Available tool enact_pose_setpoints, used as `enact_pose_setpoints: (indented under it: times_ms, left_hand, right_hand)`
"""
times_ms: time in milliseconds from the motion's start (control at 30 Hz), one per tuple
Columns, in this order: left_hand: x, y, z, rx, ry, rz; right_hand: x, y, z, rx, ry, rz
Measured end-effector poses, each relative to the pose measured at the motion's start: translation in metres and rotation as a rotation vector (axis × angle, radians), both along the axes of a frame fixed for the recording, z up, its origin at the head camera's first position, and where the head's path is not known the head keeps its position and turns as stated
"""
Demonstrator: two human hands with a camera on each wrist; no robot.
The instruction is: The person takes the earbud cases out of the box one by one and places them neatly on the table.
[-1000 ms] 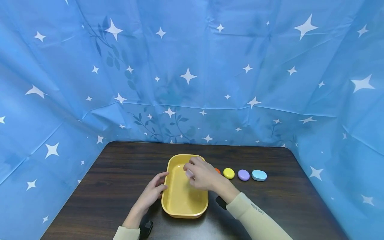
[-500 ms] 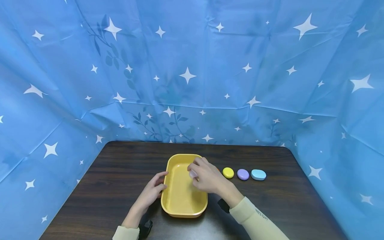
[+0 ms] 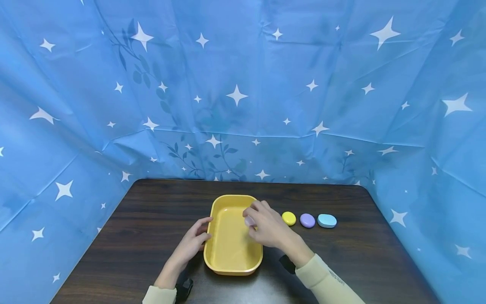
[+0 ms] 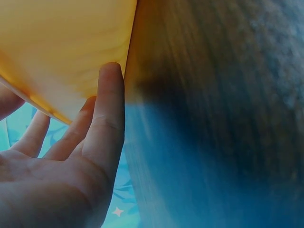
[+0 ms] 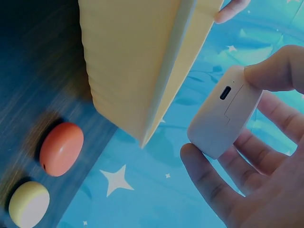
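Note:
My right hand (image 3: 270, 226) holds a white earbud case (image 5: 225, 111) between thumb and fingers, over the right side of the yellow tray (image 3: 233, 266). A small charging port shows on the case in the right wrist view; in the head view the hand covers most of it. My left hand (image 3: 191, 240) rests at the tray's left side. Its fingertips lie at the rim and against the outer wall, long and spread in the left wrist view. The bare floor of the tray shows in the head view.
Right of the tray, a yellow oval case (image 3: 289, 218), a purple one (image 3: 307, 221) and a light blue one (image 3: 327, 221) stand in a row. An orange one (image 5: 61, 149) sits beside the yellow one, hidden in the head view. A blue starry cloth (image 3: 243, 105) hangs behind the dark wooden table (image 3: 159, 207).
My right hand has drifted rightward and a little toward me with the earbud case, covering the orange case in the head view. The left hand and tray have stayed in place.

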State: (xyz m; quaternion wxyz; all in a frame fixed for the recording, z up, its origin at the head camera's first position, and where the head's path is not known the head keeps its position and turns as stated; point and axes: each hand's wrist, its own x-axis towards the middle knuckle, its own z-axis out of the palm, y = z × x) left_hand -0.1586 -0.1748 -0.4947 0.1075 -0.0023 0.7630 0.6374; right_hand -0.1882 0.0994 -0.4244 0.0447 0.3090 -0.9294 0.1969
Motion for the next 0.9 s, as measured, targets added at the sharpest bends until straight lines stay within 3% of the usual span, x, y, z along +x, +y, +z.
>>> enact_pose_setpoints:
  times_ms: [633,900]
  left_hand:
    - [0.002,-0.001,0.0,-0.009,-0.008,0.013]
    - [0.0,0.0,0.001,-0.008,-0.008,0.001]
  right_hand:
    - [0.011,0.021,0.001,-0.072,-0.007,-0.078]
    - [0.011,0.031,0.001,-0.072,0.044,-0.102]
